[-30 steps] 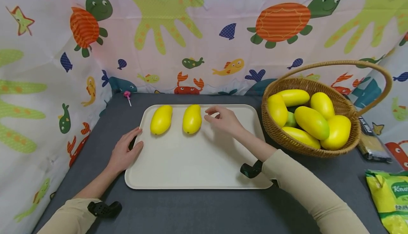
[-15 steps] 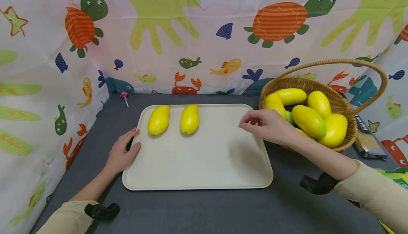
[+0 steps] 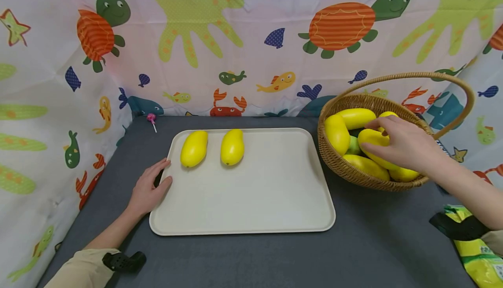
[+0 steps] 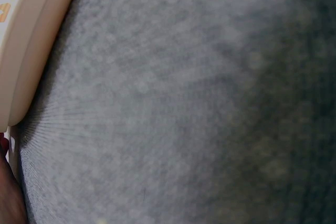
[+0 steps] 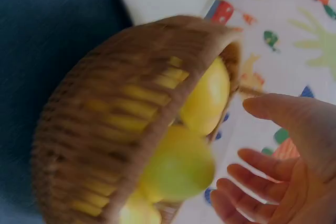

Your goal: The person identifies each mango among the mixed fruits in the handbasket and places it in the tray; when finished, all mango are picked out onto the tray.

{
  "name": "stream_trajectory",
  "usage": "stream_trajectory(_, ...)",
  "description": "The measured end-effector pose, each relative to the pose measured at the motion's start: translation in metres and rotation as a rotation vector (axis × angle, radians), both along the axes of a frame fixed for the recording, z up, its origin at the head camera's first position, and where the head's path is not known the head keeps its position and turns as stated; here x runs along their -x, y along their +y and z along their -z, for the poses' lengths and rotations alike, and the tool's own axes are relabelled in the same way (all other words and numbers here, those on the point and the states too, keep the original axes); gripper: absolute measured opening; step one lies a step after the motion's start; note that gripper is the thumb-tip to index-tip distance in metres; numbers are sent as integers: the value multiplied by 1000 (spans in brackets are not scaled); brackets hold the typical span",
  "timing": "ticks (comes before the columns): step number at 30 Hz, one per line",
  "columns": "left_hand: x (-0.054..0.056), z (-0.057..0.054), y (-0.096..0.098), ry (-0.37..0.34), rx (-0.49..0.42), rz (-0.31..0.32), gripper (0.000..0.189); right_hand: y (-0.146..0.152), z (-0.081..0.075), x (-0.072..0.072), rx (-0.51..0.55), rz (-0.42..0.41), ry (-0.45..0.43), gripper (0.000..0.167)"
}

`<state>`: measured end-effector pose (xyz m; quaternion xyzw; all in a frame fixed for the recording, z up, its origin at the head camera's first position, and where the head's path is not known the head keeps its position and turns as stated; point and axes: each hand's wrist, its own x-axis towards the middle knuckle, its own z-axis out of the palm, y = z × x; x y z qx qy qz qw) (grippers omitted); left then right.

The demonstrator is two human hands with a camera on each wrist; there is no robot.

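In the head view my left hand (image 3: 148, 190) rests at the left rim of a cream tray (image 3: 251, 205), its fingers relaxed. Two yellow mangoes, a left one (image 3: 194, 149) and a right one (image 3: 232, 147), lie side by side near the tray's far edge. My right hand (image 3: 408, 142) is over the wicker basket (image 3: 334, 166), fingers spread and nothing between them. Below it is a yellow mango (image 3: 369, 139), partly covered by the hand. The right wrist view shows the thumb and fingers apart, beside a yellow-green mango (image 5: 181, 163); contact is not visible there.
Several more mangoes, one greenish (image 3: 353, 146), fill the basket, whose tall handle (image 3: 408, 76) arches over the back. A yellow-green packet (image 3: 471, 248) lies at the right front. A pink lollipop (image 3: 151, 118) is at the back left. A printed curtain (image 3: 235, 26) hangs behind.
My right hand has moved from beside the right mango on the tray, rightward to above the basket, and its fingers have spread. The left hand has stayed at the tray's rim.
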<state>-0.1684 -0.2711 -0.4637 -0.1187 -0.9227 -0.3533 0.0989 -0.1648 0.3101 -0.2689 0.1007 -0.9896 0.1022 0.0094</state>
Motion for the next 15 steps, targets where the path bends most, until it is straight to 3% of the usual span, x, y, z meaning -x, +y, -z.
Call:
stream_trajectory(4,1,1,-1,9,2,0,49,17,6,2,-56,55,-98,84)
stream_trajectory(8,2,2,-2,10,5,0,49,26,13,1,-89,67,-176,100)
stream_trajectory(15,2,4,-2,11,4,-1,49,30,22,0,-107,78,-178,99)
